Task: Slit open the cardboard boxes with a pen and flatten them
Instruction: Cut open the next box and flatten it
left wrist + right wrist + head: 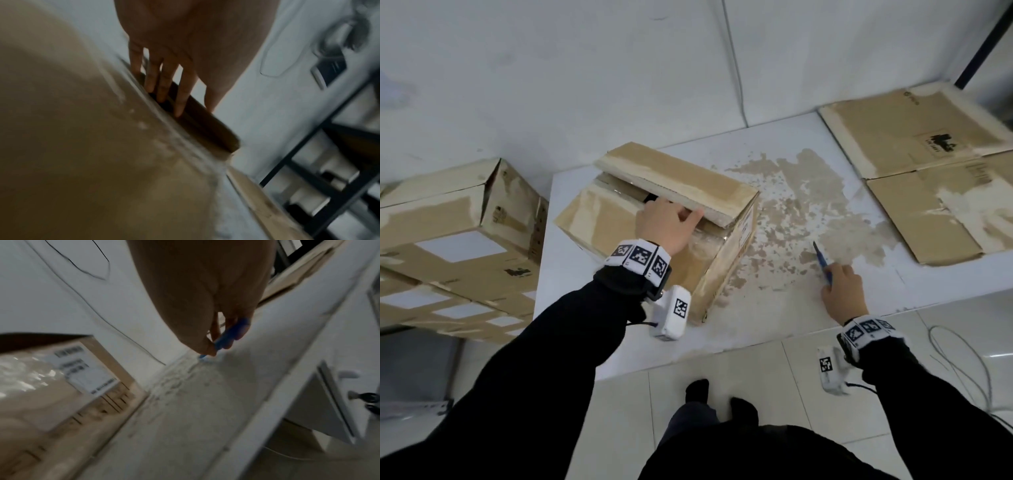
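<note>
A brown cardboard box [619, 212] stands on the white table [774, 308], its top seam split and the far flap [674, 178] lifted. My left hand [671, 222] reaches into the gap, fingers [162, 84] hooked under the flap's edge. The box's top [82, 129] fills the left wrist view. To the right, my right hand [842, 291] holds a blue pen [822, 262] low over the table, tip pointing away. The right wrist view shows the pen [228, 335] pinched by thumb and fingers, with the box's labelled side [82, 369] at left.
A flattened cardboard box [928, 171] lies at the table's far right. Several closed boxes [455, 233] are stacked left of the table. The tabletop has worn brown patches [808, 205]. A grey cable [962, 370] lies on the tiled floor at right; my feet [722, 397] stand at the table's near edge.
</note>
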The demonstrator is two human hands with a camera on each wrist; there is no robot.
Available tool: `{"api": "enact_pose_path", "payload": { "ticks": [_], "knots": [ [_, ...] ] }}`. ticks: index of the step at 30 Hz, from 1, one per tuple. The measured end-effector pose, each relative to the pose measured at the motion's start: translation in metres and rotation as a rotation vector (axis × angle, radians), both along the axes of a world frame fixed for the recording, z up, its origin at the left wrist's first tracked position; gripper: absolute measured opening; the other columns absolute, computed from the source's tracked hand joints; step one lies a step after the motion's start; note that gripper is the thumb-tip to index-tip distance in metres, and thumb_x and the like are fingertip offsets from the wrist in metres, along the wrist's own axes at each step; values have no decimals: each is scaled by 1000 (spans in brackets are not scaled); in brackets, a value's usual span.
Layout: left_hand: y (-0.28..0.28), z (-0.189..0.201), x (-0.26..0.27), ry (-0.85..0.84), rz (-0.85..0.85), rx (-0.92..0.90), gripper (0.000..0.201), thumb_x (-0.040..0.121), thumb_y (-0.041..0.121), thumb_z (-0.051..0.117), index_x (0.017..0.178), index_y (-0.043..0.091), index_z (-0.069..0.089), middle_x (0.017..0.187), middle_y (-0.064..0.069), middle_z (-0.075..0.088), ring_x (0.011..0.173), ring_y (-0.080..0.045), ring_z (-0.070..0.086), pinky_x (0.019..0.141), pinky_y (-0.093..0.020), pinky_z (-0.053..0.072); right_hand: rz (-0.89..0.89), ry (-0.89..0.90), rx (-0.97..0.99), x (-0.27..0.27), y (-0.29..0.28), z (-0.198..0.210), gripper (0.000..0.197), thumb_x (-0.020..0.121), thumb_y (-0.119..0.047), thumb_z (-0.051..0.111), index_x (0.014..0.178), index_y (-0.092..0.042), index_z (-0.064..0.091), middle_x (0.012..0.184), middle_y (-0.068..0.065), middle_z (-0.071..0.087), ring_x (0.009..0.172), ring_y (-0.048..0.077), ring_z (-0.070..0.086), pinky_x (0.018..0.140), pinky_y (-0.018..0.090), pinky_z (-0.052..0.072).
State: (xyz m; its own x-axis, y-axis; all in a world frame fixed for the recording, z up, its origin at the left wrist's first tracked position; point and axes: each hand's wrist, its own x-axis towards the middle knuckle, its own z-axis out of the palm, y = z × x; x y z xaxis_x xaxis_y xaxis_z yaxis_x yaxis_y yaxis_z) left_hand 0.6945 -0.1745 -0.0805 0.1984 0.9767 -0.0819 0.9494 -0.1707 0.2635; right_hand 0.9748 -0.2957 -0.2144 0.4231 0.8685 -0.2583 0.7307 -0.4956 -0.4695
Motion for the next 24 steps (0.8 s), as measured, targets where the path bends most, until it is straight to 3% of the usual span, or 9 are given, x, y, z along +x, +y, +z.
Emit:
{"api": "enact_pose_path", "payload": {
  "ticks": [3,5,7,10,12,15,18,20,24],
  "knots": [
    [-2,1,-5,142,-106,-52,50,97,56,29,106,22,64,109,0,62,113,-20,52,114,-44,19,75,-87,129,-13,3,4,32,89,-10,56,121,-4,55,131,19,45,120,40,38,99,46,33],
    [-3,8,-7,148,-130,-24,47,97,55,29,105,24,63,98,4,57,108,-17,53,117,-46,5,209,59,465,-41,8,31,27,92,-15,55,117,-6,59,128,13,51,124,29,41,104,36,31],
    [-4,24,-9,152,-140,49,40,97,52,34,99,23,63,91,5,51,102,-18,53,116,-47,7,479,146,602,-78,16,62,29,97,-24,46,118,-11,60,124,6,54,121,18,44,105,29,30],
    [-14,62,-20,223,-171,166,28,93,37,39,85,22,61,83,5,50,94,-22,51,99,-41,25,798,31,609,-110,32,74,40,98,-35,36,123,-11,58,127,6,55,123,21,45,105,40,35],
    [-31,86,-36,271,-237,196,28,90,30,38,73,20,58,73,4,54,82,-22,51,80,-35,25,786,-64,635,-112,44,75,42,99,-34,37,132,-12,51,138,8,49,132,24,39,109,48,32],
    [-65,107,-68,311,-291,110,25,87,31,41,77,24,62,73,6,55,76,-18,53,68,-30,27,641,-73,651,-99,70,95,47,99,-31,43,142,-15,38,154,2,22,143,17,18,118,47,15],
    [-92,103,-98,332,-256,-179,18,91,30,47,104,32,60,85,16,53,70,-3,49,61,-22,36,555,-57,469,-79,117,110,60,96,-41,42,148,-14,26,157,8,15,146,22,8,117,49,11],
    [-101,86,-108,335,-228,-354,37,91,24,52,128,31,46,113,12,54,78,-4,48,64,-16,38,546,-67,234,-67,145,115,67,94,-46,45,147,-10,25,155,12,21,143,27,16,115,47,19],
    [-80,42,-120,369,-270,-278,76,83,32,68,146,24,25,145,3,28,119,-15,38,98,-26,37,599,89,-51,-62,162,119,70,90,-38,59,146,-13,26,144,13,38,126,30,43,99,37,35]
  ]
}}
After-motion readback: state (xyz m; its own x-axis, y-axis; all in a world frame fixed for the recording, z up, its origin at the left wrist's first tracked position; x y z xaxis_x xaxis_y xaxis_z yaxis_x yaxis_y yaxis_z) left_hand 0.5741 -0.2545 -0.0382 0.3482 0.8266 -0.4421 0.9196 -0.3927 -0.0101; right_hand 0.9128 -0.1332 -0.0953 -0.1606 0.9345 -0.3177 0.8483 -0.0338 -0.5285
